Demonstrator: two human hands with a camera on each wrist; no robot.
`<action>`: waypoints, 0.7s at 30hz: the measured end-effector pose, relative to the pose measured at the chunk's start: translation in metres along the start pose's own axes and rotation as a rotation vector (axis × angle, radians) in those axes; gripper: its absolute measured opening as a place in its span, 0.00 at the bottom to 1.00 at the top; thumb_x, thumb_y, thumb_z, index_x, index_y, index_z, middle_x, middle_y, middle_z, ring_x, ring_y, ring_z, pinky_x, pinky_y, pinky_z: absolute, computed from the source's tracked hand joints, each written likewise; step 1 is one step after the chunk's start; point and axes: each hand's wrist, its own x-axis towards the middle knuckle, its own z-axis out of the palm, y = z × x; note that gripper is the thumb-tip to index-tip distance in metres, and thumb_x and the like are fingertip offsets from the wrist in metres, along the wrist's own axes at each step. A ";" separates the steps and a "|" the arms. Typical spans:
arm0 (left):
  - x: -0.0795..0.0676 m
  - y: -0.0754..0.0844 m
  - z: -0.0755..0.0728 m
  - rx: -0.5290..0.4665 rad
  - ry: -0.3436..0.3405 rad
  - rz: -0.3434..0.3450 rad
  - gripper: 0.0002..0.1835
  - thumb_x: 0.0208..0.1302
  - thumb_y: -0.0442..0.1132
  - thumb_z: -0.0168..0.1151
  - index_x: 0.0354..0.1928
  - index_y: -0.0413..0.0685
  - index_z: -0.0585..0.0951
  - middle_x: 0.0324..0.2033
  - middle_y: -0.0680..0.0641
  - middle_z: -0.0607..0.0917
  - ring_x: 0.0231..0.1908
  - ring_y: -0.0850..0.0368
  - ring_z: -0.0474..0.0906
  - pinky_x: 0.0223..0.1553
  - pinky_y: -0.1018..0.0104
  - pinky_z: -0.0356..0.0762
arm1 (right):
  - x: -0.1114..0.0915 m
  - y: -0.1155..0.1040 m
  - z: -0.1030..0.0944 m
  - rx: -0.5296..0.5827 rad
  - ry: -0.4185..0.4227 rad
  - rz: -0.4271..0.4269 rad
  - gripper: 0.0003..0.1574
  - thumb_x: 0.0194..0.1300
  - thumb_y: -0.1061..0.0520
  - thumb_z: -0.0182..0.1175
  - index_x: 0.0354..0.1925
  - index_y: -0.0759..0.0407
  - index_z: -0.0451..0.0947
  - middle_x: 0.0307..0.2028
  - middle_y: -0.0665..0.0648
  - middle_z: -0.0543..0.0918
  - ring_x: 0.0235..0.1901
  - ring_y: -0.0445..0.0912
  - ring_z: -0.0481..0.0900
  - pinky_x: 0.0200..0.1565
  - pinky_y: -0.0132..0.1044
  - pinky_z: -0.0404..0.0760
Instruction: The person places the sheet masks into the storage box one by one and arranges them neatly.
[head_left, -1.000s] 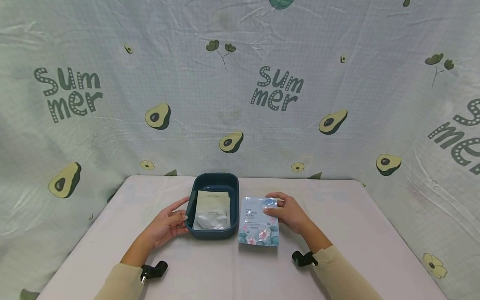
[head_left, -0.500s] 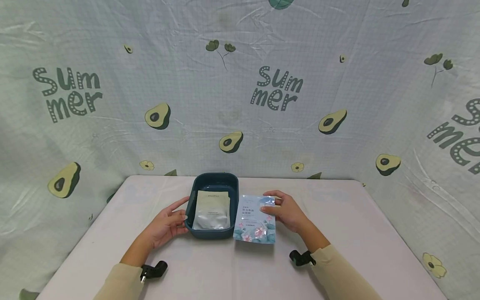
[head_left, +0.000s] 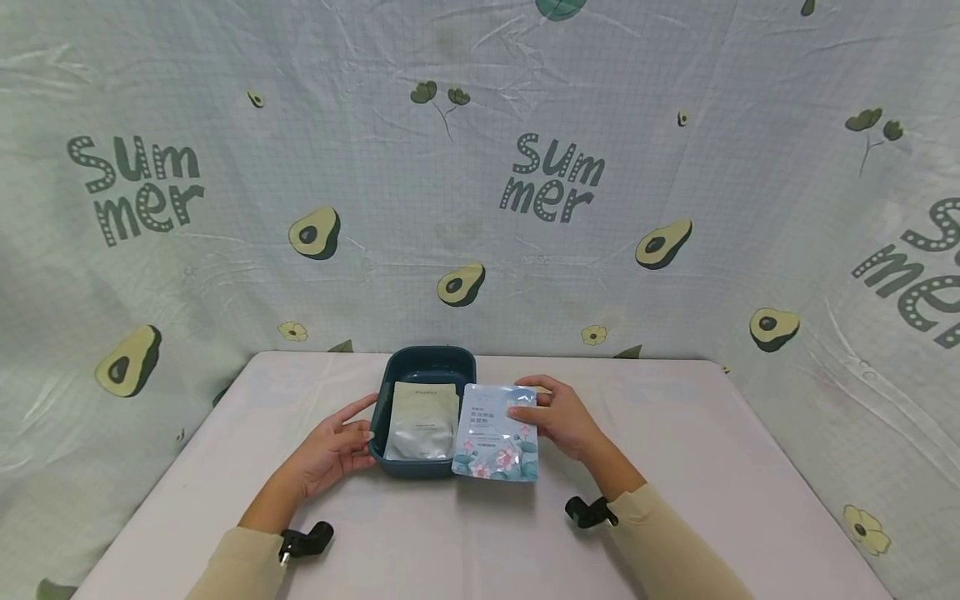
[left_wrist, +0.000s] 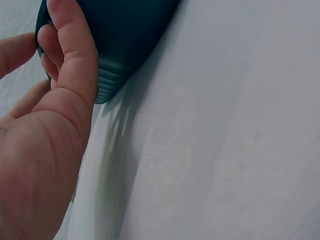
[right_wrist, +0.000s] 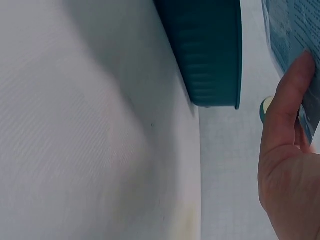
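My right hand (head_left: 561,417) pinches the right edge of a light-blue packet (head_left: 497,437) printed with pink flowers, thumb on its front face. The packet is raised above the table and overlaps the right rim of a dark teal bin (head_left: 427,472). In the right wrist view its printed back (right_wrist: 290,25) shows beside my thumb (right_wrist: 286,107). My left hand (head_left: 330,454) touches the bin's left side with its fingers spread along the outer wall (left_wrist: 125,35). Inside the bin lies a pale green and silver pouch (head_left: 422,425), with another pouch's edge just showing beneath it.
A white cloth covers the table (head_left: 420,542), and the bin stands near its back edge. Behind and around it hangs a curtain (head_left: 390,183) with avocado prints. Each wrist wears a black camera, one on the left (head_left: 307,540) and one on the right (head_left: 590,512).
My right hand has carried the blue packet leftward and slightly up, from beside the bin to over its right rim. My left hand and the bin stay in place.
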 end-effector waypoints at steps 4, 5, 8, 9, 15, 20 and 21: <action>0.000 -0.001 -0.002 -0.015 -0.021 0.004 0.42 0.75 0.28 0.53 0.83 0.49 0.44 0.40 0.53 0.80 0.36 0.60 0.83 0.43 0.66 0.87 | 0.004 -0.002 0.006 0.012 0.001 0.000 0.41 0.56 0.52 0.78 0.65 0.54 0.73 0.55 0.61 0.86 0.41 0.54 0.88 0.47 0.44 0.89; 0.000 -0.001 -0.003 -0.020 -0.026 0.004 0.42 0.75 0.28 0.53 0.83 0.49 0.44 0.40 0.53 0.81 0.36 0.60 0.83 0.43 0.66 0.87 | 0.005 -0.003 0.007 0.013 0.001 0.000 0.41 0.56 0.52 0.78 0.65 0.54 0.74 0.55 0.61 0.86 0.41 0.54 0.89 0.46 0.44 0.89; 0.001 -0.002 -0.004 -0.029 -0.034 0.006 0.43 0.74 0.27 0.53 0.83 0.48 0.43 0.40 0.53 0.81 0.36 0.60 0.83 0.43 0.66 0.87 | 0.008 -0.003 0.010 0.015 -0.005 -0.005 0.40 0.56 0.52 0.78 0.64 0.53 0.74 0.54 0.61 0.87 0.41 0.54 0.89 0.46 0.44 0.89; 0.001 -0.002 -0.004 -0.031 -0.035 0.007 0.43 0.74 0.27 0.53 0.83 0.48 0.43 0.40 0.52 0.81 0.36 0.60 0.83 0.43 0.66 0.87 | 0.009 -0.004 0.011 0.017 -0.009 -0.005 0.40 0.56 0.52 0.78 0.64 0.53 0.74 0.54 0.61 0.87 0.41 0.54 0.89 0.46 0.44 0.89; 0.001 -0.002 -0.004 -0.035 -0.030 0.008 0.43 0.74 0.27 0.53 0.83 0.48 0.43 0.40 0.53 0.81 0.36 0.61 0.83 0.42 0.66 0.87 | 0.015 -0.007 0.020 0.011 -0.016 0.003 0.43 0.56 0.52 0.77 0.67 0.55 0.72 0.55 0.61 0.86 0.41 0.53 0.89 0.46 0.43 0.89; 0.000 -0.001 -0.003 -0.030 -0.022 0.003 0.43 0.74 0.27 0.53 0.83 0.49 0.44 0.40 0.52 0.81 0.36 0.60 0.84 0.42 0.65 0.87 | 0.019 -0.013 0.029 0.010 -0.009 0.014 0.40 0.58 0.54 0.76 0.66 0.54 0.73 0.55 0.62 0.86 0.41 0.52 0.89 0.46 0.41 0.88; 0.000 -0.001 -0.003 -0.029 -0.021 0.001 0.43 0.74 0.27 0.53 0.83 0.49 0.44 0.40 0.52 0.81 0.36 0.60 0.84 0.42 0.65 0.87 | 0.020 -0.014 0.030 0.012 -0.007 0.018 0.40 0.58 0.54 0.76 0.66 0.54 0.74 0.55 0.62 0.86 0.41 0.52 0.89 0.46 0.41 0.88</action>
